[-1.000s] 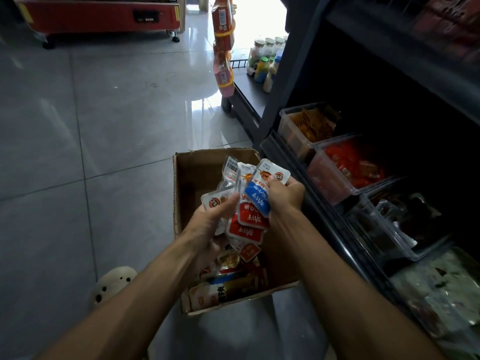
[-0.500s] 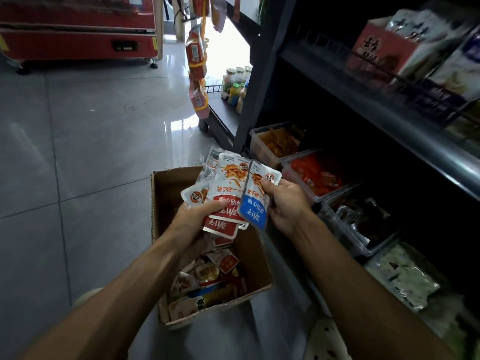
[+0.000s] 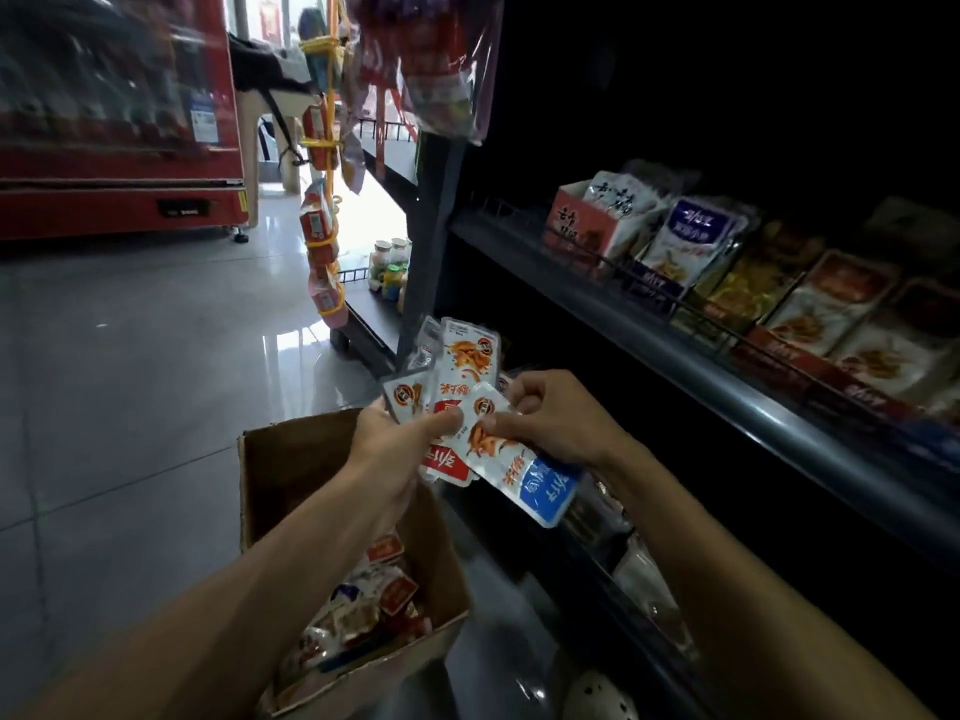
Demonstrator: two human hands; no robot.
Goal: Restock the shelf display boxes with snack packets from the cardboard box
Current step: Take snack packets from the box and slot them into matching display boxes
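**Dim shop aisle, a fan of packets in hand**

A grey tiled floor (image 3: 130, 356) is shining under daylight from the doorway, with a red vending cabinet (image 3: 119, 122) glowing at the back and a dark shelf (image 3: 727, 402) running along the right. Above that fan of packets, the left hand (image 3: 402, 433) is gripping a spread of snack packets (image 3: 462, 366), thumb pressing across their lower ends, fingers curled behind. Right alongside it, the right hand (image 3: 550, 415) is pinching the blue-ended packet (image 3: 519, 459) by its top corner between thumb and forefinger, the rest of it hanging down and away from the pinch.

Below both grips, the cardboard box (image 3: 291, 459) is sitting open on the floor with more packets lying loose inside. Up and to the right of the hands, the display boxes (image 3: 587, 226) are standing on the shelf, already partly filled.

These look like light, flat foil pouches, slick and floppy, likely to slide out of a loose fan. Holding them by the sealed edge looks safest, since the middle is probably soft and easily crushed.
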